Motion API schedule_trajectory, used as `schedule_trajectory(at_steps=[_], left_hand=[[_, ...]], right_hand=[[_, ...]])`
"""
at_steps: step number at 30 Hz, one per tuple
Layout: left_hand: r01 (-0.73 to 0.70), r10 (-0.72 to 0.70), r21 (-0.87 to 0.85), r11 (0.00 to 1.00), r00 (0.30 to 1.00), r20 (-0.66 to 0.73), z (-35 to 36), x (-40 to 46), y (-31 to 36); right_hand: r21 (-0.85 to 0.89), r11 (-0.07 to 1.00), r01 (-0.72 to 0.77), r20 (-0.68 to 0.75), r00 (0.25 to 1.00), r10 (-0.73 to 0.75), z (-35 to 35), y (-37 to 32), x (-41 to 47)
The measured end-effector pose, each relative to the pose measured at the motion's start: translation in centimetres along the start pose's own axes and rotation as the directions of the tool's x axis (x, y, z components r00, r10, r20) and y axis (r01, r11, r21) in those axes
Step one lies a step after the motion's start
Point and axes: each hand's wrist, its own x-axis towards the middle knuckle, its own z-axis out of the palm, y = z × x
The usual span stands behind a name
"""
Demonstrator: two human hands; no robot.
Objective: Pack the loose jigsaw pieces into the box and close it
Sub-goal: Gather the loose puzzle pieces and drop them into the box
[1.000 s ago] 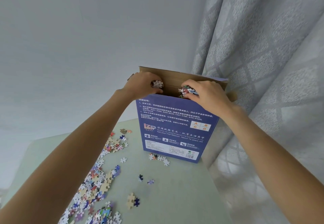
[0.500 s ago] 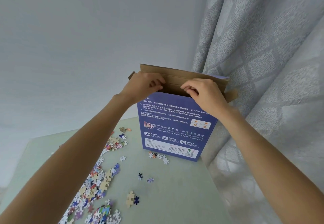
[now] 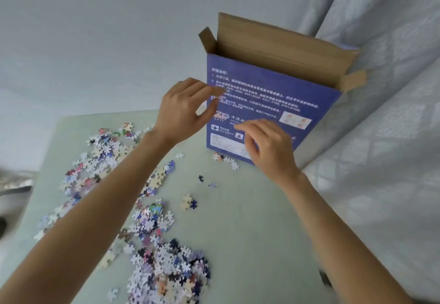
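A tall blue jigsaw box stands upright at the far right of the pale green table, its brown top flaps open. My left hand hovers in front of the box's left edge, fingers loosely curled and holding nothing. My right hand hangs lower, before the box's bottom front, also loosely curled with nothing in it. Loose jigsaw pieces lie in heaps across the table's left and near side; a few pieces sit at the foot of the box.
A grey patterned curtain hangs right behind and beside the box. A pale wall fills the back. Two joined pieces lie alone mid-table. The table's left edge runs near a dark object.
Both hands have come away from the box's open top and dropped in front of it, no longer holding pieces. The view has tilted down, showing more of the table.
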Motion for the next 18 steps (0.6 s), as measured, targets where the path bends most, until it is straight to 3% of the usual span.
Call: schedule_trajectory(at_steps=[3,6,8,11,13,16,18], left_hand=[[0.284,-0.276,-0.064,0.957,0.955,0.106,-1.0,-7.3,0.7],[0.579,-0.549,-0.058,0.813,0.797,0.253,-2.0,-15.4,1.5],[0.708,-0.667,-0.002,0.707,0.668,0.33,-2.6,-20.0,2.3],[0.773,-0.73,0.17,0.611,0.468,0.498,-3.1,-26.1,3.3],[0.75,-0.737,0.329,0.574,0.298,0.607,-3.7,-30.0,4.4],[0.766,-0.768,0.481,0.427,0.026,0.64,-4.6,-35.0,6.8],[0.776,-0.774,0.519,0.358,-0.064,0.63,-4.9,-37.0,8.7]], right_hand=[[0.088,0.993,-0.082,0.238,0.969,0.059,4.0,-2.5,-5.7],[0.114,0.975,-0.193,0.507,0.855,0.11,7.7,-5.6,-11.3],[0.083,0.944,-0.318,0.697,0.695,0.173,9.4,-7.8,-14.2],[-0.068,0.881,-0.468,0.894,0.363,0.262,10.5,-10.9,-17.4],[-0.143,0.871,-0.471,0.923,0.254,0.289,10.8,-12.8,-19.2],[-0.194,0.881,-0.432,0.931,0.202,0.304,10.7,-15.6,-21.4],[-0.203,0.895,-0.396,0.922,0.23,0.311,10.8,-17.1,-22.4]])
